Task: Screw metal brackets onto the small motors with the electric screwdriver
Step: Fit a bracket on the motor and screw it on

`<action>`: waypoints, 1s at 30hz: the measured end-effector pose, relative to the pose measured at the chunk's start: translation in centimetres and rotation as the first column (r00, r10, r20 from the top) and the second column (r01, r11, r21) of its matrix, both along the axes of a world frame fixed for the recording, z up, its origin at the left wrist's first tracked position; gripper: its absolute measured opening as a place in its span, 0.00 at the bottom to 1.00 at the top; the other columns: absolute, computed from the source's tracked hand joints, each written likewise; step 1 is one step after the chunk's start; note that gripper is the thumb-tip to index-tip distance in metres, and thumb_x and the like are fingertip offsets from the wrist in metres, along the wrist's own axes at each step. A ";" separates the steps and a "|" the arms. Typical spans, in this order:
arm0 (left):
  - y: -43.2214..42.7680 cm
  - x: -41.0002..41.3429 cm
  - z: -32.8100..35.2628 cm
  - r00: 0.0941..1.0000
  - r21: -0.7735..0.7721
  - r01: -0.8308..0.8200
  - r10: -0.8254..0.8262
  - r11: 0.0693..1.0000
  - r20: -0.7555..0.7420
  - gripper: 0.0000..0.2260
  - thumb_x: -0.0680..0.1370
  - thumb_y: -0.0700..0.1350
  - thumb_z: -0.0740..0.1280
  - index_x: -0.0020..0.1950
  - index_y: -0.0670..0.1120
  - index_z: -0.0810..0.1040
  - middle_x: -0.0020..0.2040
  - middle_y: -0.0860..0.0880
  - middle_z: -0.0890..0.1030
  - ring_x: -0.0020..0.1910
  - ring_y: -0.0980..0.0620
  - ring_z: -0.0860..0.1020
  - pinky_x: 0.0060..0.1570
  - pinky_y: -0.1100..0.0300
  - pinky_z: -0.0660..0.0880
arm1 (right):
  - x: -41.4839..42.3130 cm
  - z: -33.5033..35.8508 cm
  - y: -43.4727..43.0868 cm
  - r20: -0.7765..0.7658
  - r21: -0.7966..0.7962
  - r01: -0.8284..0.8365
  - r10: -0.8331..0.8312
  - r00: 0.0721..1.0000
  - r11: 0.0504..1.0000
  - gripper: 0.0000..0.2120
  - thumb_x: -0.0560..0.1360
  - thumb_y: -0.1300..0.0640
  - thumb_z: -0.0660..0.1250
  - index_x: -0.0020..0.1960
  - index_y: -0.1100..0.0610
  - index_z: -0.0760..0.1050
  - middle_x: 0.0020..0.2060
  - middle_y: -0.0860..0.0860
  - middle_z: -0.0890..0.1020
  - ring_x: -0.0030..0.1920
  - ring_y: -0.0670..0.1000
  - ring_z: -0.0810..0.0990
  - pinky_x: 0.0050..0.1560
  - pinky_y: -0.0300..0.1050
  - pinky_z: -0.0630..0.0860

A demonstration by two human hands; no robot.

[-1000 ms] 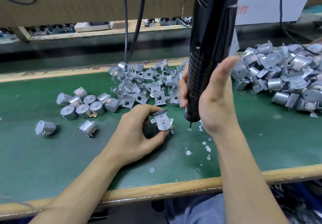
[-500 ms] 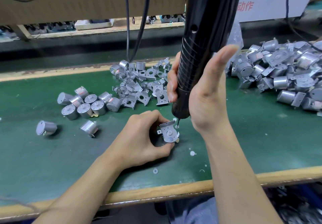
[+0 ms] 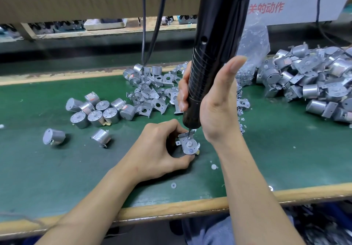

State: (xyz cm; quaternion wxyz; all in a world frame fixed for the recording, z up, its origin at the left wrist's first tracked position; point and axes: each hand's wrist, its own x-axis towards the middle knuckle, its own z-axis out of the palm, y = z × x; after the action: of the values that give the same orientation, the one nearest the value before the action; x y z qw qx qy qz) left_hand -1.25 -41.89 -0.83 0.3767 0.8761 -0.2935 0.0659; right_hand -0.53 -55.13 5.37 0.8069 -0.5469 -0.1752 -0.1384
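My left hand (image 3: 160, 149) grips a small silver motor with a metal bracket (image 3: 187, 143) laid on its top, holding it on the green mat. My right hand (image 3: 215, 103) is wrapped around the black electric screwdriver (image 3: 213, 44), which stands nearly upright. Its bit touches the far edge of the bracket. Bare motors (image 3: 99, 109) lie in a cluster to the left. Loose brackets (image 3: 152, 94) are heaped behind my hands.
A large heap of motors with brackets fitted (image 3: 312, 81) fills the right side, next to a clear plastic bag (image 3: 253, 41). Small white washers (image 3: 213, 166) and screws dot the green mat (image 3: 285, 159). Cables (image 3: 150, 25) hang at the back. A wooden edge (image 3: 171, 208) runs along the front.
The screwdriver swung left from the screws scattered on the mat and came down until its bit met the bracket. My left hand lowered the motor slightly toward me.
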 end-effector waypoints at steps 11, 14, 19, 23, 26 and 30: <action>0.1 0.0 -0.2 1.000 -0.025 0.010 -0.011 1.000 -0.021 0.13 0.66 0.49 0.78 0.43 0.51 0.76 0.30 0.54 0.74 0.28 0.56 0.67 0.30 0.68 0.64 | 0.1 -0.2 0.2 -0.021 -0.049 0.001 -0.002 1.000 0.999 0.34 0.63 0.20 0.53 0.37 0.51 0.74 0.26 0.51 0.74 0.24 0.52 0.71 0.28 0.42 0.71; 0.0 0.0 -0.2 1.000 -0.025 0.014 -0.014 1.000 -0.015 0.13 0.66 0.49 0.78 0.43 0.52 0.76 0.30 0.55 0.74 0.28 0.57 0.67 0.31 0.68 0.63 | 0.1 -0.2 0.2 -0.023 -0.058 0.000 -0.001 1.000 0.998 0.33 0.64 0.19 0.54 0.35 0.49 0.74 0.26 0.51 0.74 0.24 0.52 0.71 0.28 0.44 0.70; 0.1 -0.1 -0.2 1.000 -0.032 0.009 -0.010 0.999 -0.017 0.14 0.66 0.49 0.79 0.42 0.55 0.75 0.29 0.53 0.73 0.28 0.56 0.66 0.30 0.68 0.63 | 0.1 -0.4 0.1 -0.024 -0.054 0.003 -0.005 1.000 0.999 0.34 0.64 0.19 0.54 0.36 0.51 0.73 0.27 0.51 0.74 0.25 0.53 0.71 0.29 0.44 0.70; 0.1 -0.1 -0.2 1.000 -0.025 0.012 -0.012 1.000 -0.007 0.14 0.66 0.49 0.79 0.41 0.54 0.75 0.28 0.54 0.71 0.28 0.55 0.66 0.30 0.68 0.62 | 0.0 -0.5 0.1 -0.017 -0.048 0.006 -0.007 1.000 0.999 0.33 0.65 0.19 0.55 0.36 0.49 0.74 0.26 0.50 0.74 0.25 0.52 0.71 0.29 0.44 0.70; 0.1 -0.1 -0.2 1.000 -0.020 0.008 -0.008 1.000 0.009 0.14 0.66 0.49 0.80 0.42 0.53 0.75 0.28 0.53 0.73 0.28 0.55 0.66 0.30 0.68 0.63 | 0.0 -0.6 0.1 -0.014 -0.039 0.021 -0.021 1.000 0.999 0.33 0.65 0.19 0.54 0.35 0.48 0.74 0.26 0.50 0.74 0.25 0.52 0.71 0.29 0.44 0.70; 0.0 -0.1 -0.2 1.000 -0.007 0.002 -0.002 1.000 0.019 0.13 0.66 0.50 0.79 0.43 0.51 0.77 0.28 0.56 0.70 0.28 0.56 0.66 0.30 0.70 0.61 | 0.0 -0.7 0.3 -0.014 -0.070 0.064 -0.065 0.998 0.996 0.38 0.66 0.19 0.53 0.34 0.55 0.71 0.26 0.50 0.74 0.25 0.53 0.72 0.28 0.46 0.71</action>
State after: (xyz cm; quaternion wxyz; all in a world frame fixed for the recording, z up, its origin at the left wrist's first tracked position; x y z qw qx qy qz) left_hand -1.37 -41.88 -1.03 0.3771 0.8738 -0.2976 0.0749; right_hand -0.48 -54.84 4.67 0.7840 -0.5809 -0.1556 -0.1540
